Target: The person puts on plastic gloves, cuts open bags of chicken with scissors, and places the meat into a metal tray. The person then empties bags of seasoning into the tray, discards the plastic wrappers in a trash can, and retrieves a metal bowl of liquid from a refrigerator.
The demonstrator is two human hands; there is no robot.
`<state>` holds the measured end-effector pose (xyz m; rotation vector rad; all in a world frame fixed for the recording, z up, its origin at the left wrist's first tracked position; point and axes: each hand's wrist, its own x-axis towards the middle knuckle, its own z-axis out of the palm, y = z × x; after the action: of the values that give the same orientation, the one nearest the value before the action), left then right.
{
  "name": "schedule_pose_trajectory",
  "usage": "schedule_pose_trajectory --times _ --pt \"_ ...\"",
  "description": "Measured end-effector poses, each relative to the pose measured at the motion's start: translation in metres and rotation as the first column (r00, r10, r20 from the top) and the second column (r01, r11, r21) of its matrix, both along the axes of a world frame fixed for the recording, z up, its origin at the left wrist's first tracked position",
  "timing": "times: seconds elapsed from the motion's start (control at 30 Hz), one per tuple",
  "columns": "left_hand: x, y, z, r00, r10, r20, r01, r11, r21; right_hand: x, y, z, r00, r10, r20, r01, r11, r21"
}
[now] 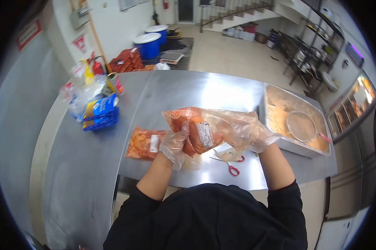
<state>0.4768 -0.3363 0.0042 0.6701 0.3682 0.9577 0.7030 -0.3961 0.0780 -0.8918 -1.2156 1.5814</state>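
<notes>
While facing the silver metal worktop (156, 91), holds a clear plastic bag (219, 135) with orange-red food (188, 116) inside and a white printed label (204, 134) above the surface, at the dial's centre. Clasps the filled end in the gloved left hand (173, 146); has the gloved right hand (263, 139) at the loose end, grip too veiled to tell. Has a second labelled orange-red bag (140, 143) at nine o'clock, red-handled scissors (234, 171) at five, a rectangular metal tub (296, 147) at three.

The person wears a black top (209, 218) with sleeves (286, 204) ending near the elbows. Thin, clear, wrinkled plastic gloves (170, 146) with loose cuffs (177, 163) cover both hands, though the right one's fingers show poorly.
</notes>
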Motion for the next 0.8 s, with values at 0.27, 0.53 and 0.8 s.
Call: schedule_pose_trajectory --times 0.27,0.53,0.8 --pt "0.125 -0.011 -0.040 0.943 -0.155 -0.293 0.161 0.987 -0.002 0.087 -0.056 0.000 0.977 -0.080 0.197 0.075 0.997 0.033" --pt "0.269 -0.073 -0.030 0.687 0.056 -0.724 0.083 0.984 0.155 0.194 -0.113 0.015 0.920 -0.038 0.390 0.076 0.994 -0.083" --pt "0.326 -0.086 -0.038 0.784 0.107 -0.611 -0.027 0.990 0.139 0.265 -0.112 -0.042 0.805 -0.163 0.570 -0.018 0.954 0.299"
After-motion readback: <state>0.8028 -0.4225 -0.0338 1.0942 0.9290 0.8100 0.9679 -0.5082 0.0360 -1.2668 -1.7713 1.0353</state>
